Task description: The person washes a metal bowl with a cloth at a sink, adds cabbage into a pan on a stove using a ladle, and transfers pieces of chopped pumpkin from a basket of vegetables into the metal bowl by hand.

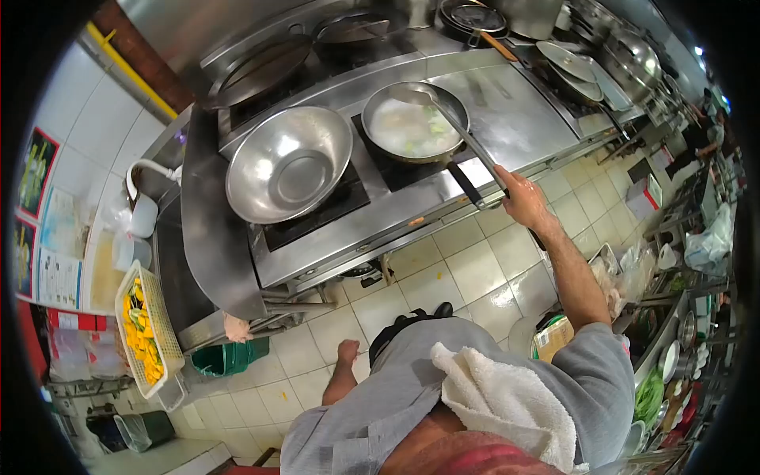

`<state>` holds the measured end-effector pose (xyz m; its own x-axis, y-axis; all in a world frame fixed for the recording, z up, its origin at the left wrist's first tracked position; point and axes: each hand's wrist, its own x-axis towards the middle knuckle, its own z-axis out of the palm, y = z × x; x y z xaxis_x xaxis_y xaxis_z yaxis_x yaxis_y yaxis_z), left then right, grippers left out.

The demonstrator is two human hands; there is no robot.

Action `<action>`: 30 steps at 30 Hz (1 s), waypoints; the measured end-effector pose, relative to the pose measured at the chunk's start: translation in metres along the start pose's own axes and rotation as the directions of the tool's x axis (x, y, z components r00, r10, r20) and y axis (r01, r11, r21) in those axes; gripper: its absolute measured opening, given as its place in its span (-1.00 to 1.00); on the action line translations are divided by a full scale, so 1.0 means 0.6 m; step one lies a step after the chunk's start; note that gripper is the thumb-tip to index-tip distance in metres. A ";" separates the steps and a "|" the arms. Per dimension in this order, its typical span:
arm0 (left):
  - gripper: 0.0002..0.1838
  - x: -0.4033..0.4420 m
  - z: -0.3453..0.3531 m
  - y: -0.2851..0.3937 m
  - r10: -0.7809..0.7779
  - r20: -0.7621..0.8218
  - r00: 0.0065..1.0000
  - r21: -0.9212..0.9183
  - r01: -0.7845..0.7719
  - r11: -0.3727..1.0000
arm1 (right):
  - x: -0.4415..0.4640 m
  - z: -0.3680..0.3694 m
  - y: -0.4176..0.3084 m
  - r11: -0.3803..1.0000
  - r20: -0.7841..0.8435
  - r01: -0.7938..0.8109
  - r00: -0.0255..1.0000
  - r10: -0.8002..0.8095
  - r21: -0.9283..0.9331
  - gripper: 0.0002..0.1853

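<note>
My right hand (522,198) is wrapped round the handle end of a metal ladle (463,134), just beyond the tip of the pan's black handle. The ladle's bowl rests at the far rim of a frying pan (370,134), over whitish liquid with pale green pieces (416,129). The pan sits on the stove, its handle pointing toward the front edge. Left of it stands a large, wide metal bowl (261,170) with nothing in it. My left hand (348,351) hangs low beside my body, away from the stove, its fingers curled in with nothing visible in them.
Dark pans (265,71) stand behind on the back burners. More pans and lids (566,62) are at the right. A basket of yellow pieces (168,328) is at the left, near a green bin (257,356). A crowded shelf runs along the right side.
</note>
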<state>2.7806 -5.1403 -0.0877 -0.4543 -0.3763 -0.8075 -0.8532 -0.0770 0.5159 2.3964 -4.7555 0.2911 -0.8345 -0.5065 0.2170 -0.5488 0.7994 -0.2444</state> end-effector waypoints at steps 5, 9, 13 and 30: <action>-0.76 0.068 0.045 0.149 0.233 -0.048 0.971 -0.008 -0.233 0.972 | 0.017 0.010 0.034 0.981 0.096 -0.132 0.984 0.147 -0.145 -0.29; -0.77 0.083 0.106 0.247 0.295 0.036 0.955 -0.027 -0.295 0.955 | 0.023 0.018 0.064 0.996 0.044 0.027 0.999 -0.031 0.085 -0.31; -0.81 0.052 0.149 0.278 0.337 0.111 0.935 0.008 -0.340 0.940 | 0.002 -0.029 0.052 0.963 0.117 -0.011 0.993 -0.022 0.269 -0.35; -0.82 0.148 -0.017 0.202 0.202 0.198 0.959 0.231 -0.246 0.941 | -0.006 0.017 -0.038 0.973 0.132 -0.191 0.969 0.208 -0.131 -0.29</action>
<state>2.6397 -5.1926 -0.0939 -0.6587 -0.1937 -0.7270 -0.7507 0.2336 0.6179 2.4114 -4.7750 0.2862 -0.9295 -0.3672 0.0351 -0.3680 0.9167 -0.1558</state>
